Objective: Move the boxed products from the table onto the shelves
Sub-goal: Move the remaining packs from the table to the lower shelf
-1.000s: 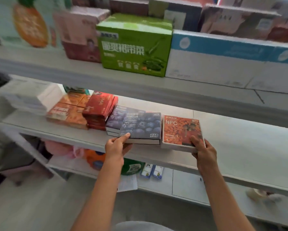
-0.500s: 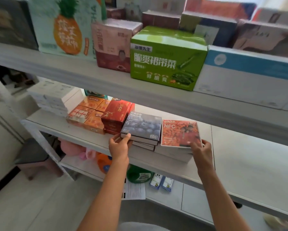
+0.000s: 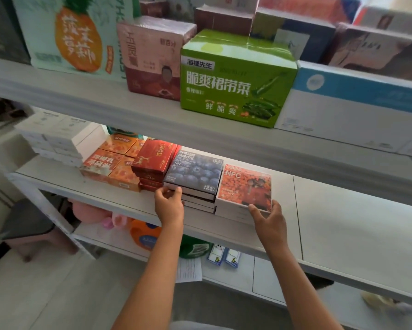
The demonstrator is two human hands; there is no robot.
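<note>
On the middle shelf (image 3: 343, 234) a dark blueberry box (image 3: 195, 171) tops a short stack. Right beside it an orange NFC box (image 3: 245, 183) lies on a white box. My left hand (image 3: 169, 206) is at the blueberry box's front left corner, with thumb and forefinger pinching its front edge. At the orange NFC box's front right corner is my right hand (image 3: 268, 217), its thumb on the front edge and its fingers curled round the corner. Both boxes lie flat, well in from the shelf's front edge.
Left of the stacks stand red boxes (image 3: 153, 160), orange boxes (image 3: 109, 163) and white boxes (image 3: 55, 136). The upper shelf holds a green carton (image 3: 233, 79), a pineapple carton (image 3: 74, 36) and a blue-and-white carton (image 3: 352, 108). The lower shelf carries an orange bottle (image 3: 144, 234).
Both boxes slid further back onto the shelf and now sit squared on their stacks. My hands followed them inward, and the camera view rose and moved closer.
</note>
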